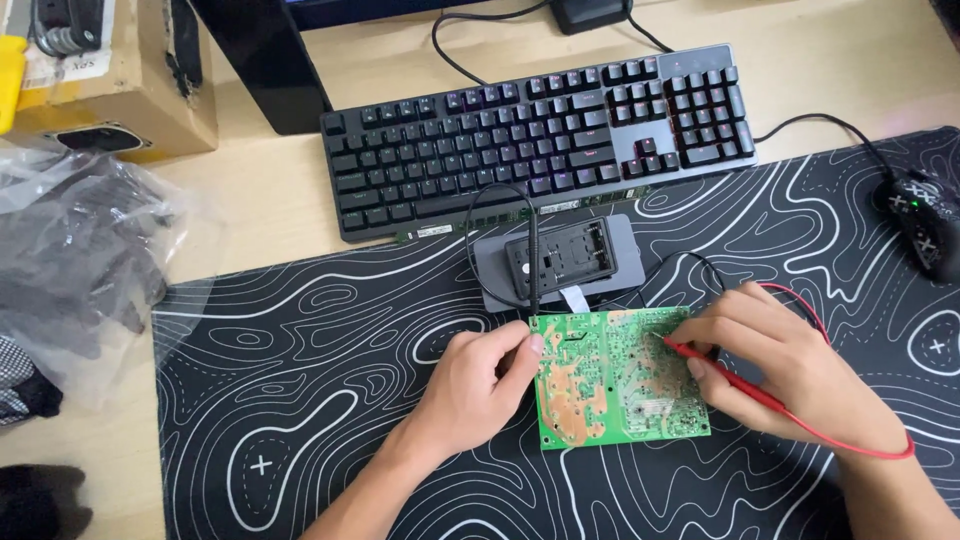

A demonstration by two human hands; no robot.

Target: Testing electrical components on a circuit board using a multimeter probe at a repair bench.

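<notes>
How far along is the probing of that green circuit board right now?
Set up already: the green circuit board lies solder side up on the patterned desk mat, with the meter propped behind it. In hand: the left hand holds the black probe at the board's left edge, and the right hand presses the red probe onto its upper right. Which points remain unprobed can't be told.

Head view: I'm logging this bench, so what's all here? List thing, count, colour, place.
circuit board: 1, green, mat centre
red probe: 1, red, right hand, tip on board
black probe: 1, black, left hand, at board's top edge
meter: 1, grey, behind board
keyboard: 1, black, desk top
mouse: 1, black, right edge
mat: 1, black-white
box: 1, brown, top left
plastic bag: 1, clear, left
left hand: 1
right hand: 1
</notes>
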